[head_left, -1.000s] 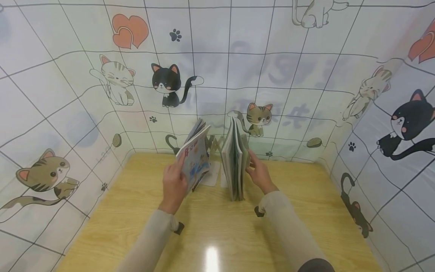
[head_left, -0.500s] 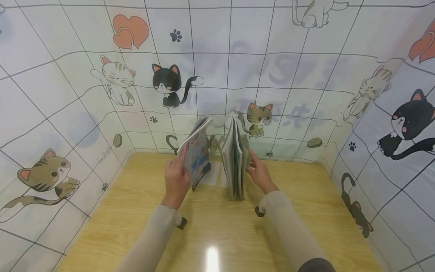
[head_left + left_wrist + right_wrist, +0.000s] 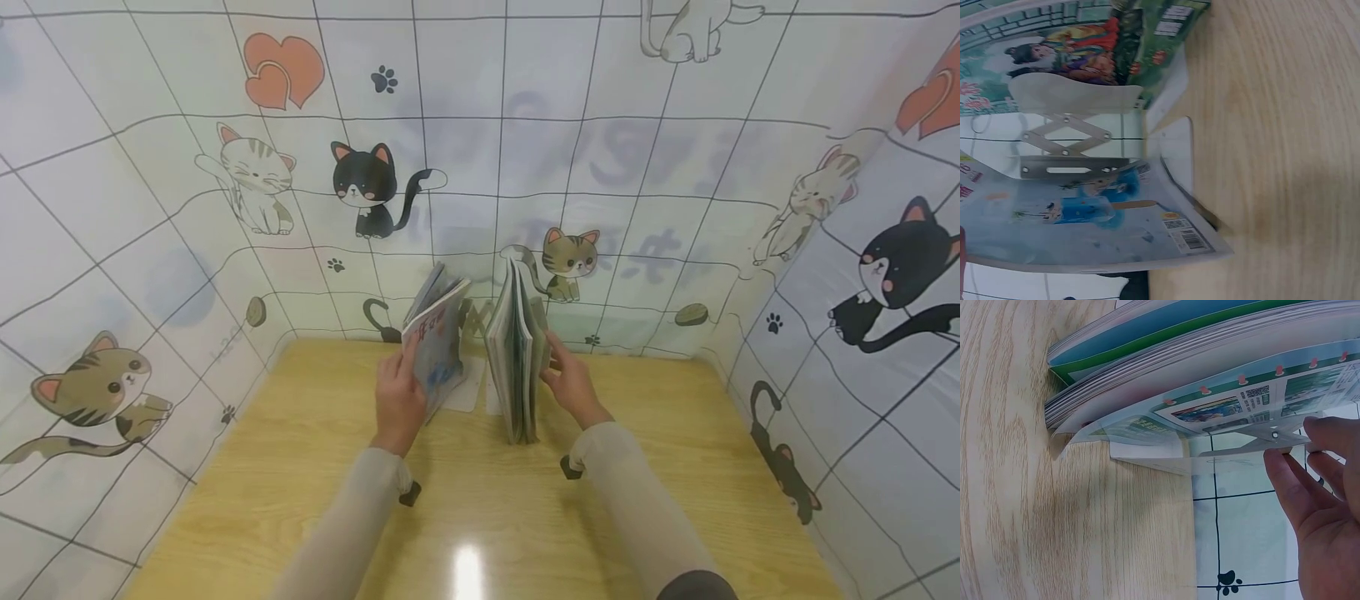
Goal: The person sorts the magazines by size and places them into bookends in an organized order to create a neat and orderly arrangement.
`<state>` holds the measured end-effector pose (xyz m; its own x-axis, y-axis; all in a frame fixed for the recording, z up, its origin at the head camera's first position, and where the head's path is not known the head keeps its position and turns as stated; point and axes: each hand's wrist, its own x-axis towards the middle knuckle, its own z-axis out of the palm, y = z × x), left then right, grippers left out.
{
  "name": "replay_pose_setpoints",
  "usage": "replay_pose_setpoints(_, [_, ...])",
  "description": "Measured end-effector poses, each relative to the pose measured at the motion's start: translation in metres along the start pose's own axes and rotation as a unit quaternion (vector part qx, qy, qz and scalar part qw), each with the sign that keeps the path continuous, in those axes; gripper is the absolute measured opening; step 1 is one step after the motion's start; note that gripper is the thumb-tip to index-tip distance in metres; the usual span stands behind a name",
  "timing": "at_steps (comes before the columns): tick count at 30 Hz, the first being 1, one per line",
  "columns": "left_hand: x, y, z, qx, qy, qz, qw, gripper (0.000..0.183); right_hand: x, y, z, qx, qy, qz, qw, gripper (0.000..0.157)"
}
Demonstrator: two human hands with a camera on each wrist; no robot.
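In the head view my left hand (image 3: 401, 400) grips a thin magazine (image 3: 438, 354) by its near edge, tilted, with more thin booklets (image 3: 424, 290) behind it. The left wrist view shows its cover, with a blue drink and barcode, beside the metal scissor lattice of an expandable book stand (image 3: 1066, 152). Several books (image 3: 512, 375) stand upright on the stand's right side, pages slightly fanned. My right hand (image 3: 576, 387) is at their right; in the right wrist view its thumb and fingers pinch the thin white end plate (image 3: 1235, 452) of the stand.
The stand's flat white base plates (image 3: 467, 387) lie on the wooden table (image 3: 480, 517). A white tile-patterned sheet (image 3: 465, 167) with cartoon cats rises behind the table and along both sides. Dark straps with small devices (image 3: 410, 493) sit at the wrists.
My left hand has shifted rightward with the magazine, towards the stand, and the magazine's top has turned. My right hand and the upright books have stayed in place.
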<state>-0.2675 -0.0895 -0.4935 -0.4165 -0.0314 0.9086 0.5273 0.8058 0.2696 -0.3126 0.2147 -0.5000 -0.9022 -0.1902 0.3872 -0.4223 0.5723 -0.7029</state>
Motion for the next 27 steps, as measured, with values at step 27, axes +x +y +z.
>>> replay_pose_setpoints(27, [-0.01,-0.004,0.018,-0.012,0.003,-0.071,0.9974,0.068,0.0,0.001,0.001,0.0,-0.011,0.034,0.999,0.077])
